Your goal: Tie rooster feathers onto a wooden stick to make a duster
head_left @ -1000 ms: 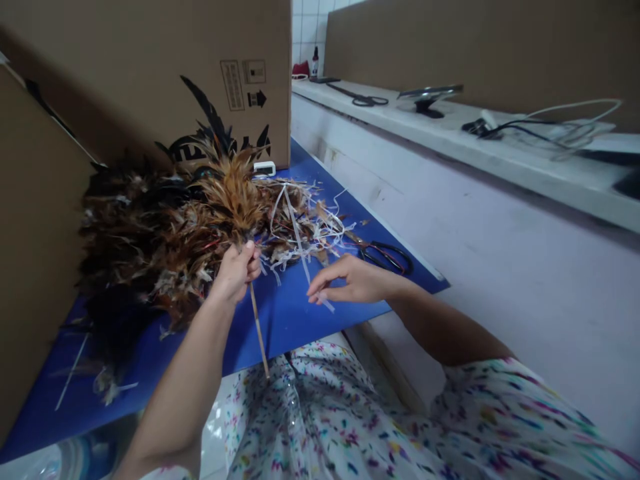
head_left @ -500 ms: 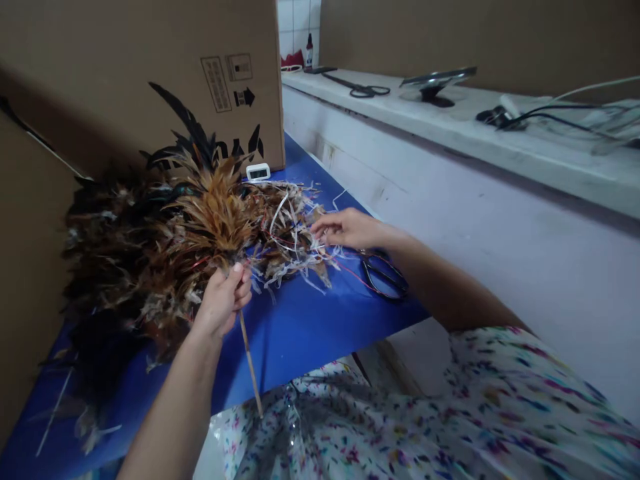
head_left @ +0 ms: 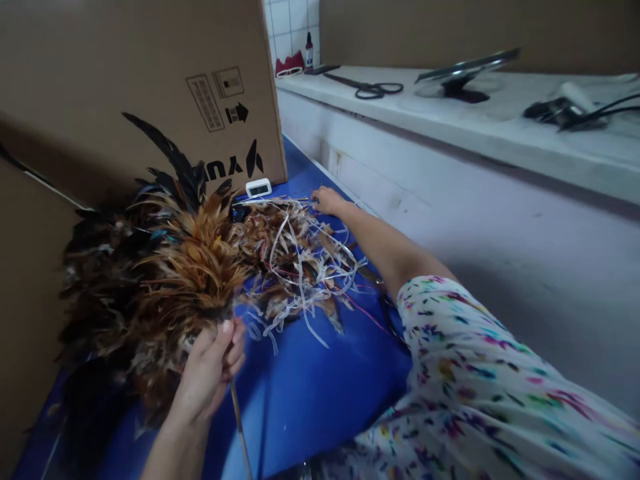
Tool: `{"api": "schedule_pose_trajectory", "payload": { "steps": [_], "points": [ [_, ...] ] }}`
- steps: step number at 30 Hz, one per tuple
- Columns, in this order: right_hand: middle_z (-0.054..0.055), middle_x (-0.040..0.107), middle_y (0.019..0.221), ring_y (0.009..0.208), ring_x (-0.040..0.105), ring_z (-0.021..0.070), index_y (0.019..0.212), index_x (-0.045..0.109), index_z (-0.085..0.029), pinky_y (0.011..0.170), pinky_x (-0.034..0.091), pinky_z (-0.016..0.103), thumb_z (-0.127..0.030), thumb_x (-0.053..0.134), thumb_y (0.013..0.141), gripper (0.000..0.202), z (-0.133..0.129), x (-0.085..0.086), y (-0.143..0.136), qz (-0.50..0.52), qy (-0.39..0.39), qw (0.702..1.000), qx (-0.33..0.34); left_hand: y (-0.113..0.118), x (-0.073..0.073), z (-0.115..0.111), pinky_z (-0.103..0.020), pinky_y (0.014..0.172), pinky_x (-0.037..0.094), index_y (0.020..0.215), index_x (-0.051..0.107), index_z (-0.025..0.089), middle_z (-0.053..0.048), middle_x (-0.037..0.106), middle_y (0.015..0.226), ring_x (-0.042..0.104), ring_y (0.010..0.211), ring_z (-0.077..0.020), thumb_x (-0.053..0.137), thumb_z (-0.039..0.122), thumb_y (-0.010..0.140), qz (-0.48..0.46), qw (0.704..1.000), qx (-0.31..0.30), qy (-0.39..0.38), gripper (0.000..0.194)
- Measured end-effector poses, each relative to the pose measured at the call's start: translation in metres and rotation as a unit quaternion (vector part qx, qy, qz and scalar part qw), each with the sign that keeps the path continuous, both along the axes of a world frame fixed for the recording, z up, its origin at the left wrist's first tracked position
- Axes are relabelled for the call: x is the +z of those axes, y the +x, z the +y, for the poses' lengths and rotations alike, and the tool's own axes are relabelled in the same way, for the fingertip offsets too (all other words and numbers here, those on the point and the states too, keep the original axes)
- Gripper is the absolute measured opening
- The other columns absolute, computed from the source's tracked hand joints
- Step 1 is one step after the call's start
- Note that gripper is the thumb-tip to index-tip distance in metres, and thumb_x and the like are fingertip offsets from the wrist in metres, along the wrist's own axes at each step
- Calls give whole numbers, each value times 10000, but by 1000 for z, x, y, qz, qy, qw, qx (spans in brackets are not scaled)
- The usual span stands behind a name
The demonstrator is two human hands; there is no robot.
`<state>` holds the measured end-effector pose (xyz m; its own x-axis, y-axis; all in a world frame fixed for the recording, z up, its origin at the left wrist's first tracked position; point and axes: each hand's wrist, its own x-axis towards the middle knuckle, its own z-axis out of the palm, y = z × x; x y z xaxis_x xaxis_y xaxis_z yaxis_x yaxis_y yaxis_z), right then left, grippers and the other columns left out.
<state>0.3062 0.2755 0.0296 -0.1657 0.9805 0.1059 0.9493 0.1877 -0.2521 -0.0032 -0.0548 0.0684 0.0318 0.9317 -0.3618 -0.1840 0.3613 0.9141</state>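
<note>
My left hand [head_left: 213, 367] is closed round the thin stick of a feather duster [head_left: 213, 263], just below its golden-brown feathers; long black plumes rise at the top. The bare stick [head_left: 239, 423] slants down toward me. My right hand [head_left: 329, 200] is stretched to the far right of the blue table [head_left: 310, 393], fingers curled at the ends of thin sticks [head_left: 295, 199]. Whatever those fingers pinch is too small to make out. Below that hand lies a heap of loose brown feathers [head_left: 280, 247] tangled with white strips [head_left: 305, 297] and red string [head_left: 367, 312].
Dark feathers [head_left: 100, 287] are piled at left. A small white digital display [head_left: 259, 189] stands before a cardboard box [head_left: 240, 40]. Dark-handled scissors [head_left: 393, 317] lie partly hidden by my right sleeve. The ledge [head_left: 400, 100] holds large scissors [head_left: 377, 89], a tilted device [head_left: 465, 70] and cables [head_left: 565, 113].
My right hand has moved away from me, from the near right of the feather heap to its far edge. My left hand, still gripping the feather duster, appears lower in view as the camera shifted.
</note>
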Motion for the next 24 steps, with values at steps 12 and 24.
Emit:
{"api": "schedule_pose_trajectory", "payload": {
  "steps": [12, 24],
  "points": [
    [112, 773, 979, 814, 677, 144, 1041, 759, -76, 737, 493, 222, -241, 640, 905, 245, 4, 6, 33, 90, -11, 996, -23, -3, -7, -2, -181, 414, 125, 692, 534, 153, 83, 264, 572, 165, 470, -29, 736, 599, 792, -7, 1000, -9, -23, 499],
    [95, 756, 1162, 1085, 690, 188, 1158, 756, -133, 967, 494, 270, -198, 606, 920, 289, -17, 35, -7, 94, -1, 995, 32, 1, -3, -5, -174, 405, 122, 707, 531, 150, 86, 293, 576, 175, 456, -19, 775, 602, 749, -9, 1000, -15, -16, 515]
  ]
}}
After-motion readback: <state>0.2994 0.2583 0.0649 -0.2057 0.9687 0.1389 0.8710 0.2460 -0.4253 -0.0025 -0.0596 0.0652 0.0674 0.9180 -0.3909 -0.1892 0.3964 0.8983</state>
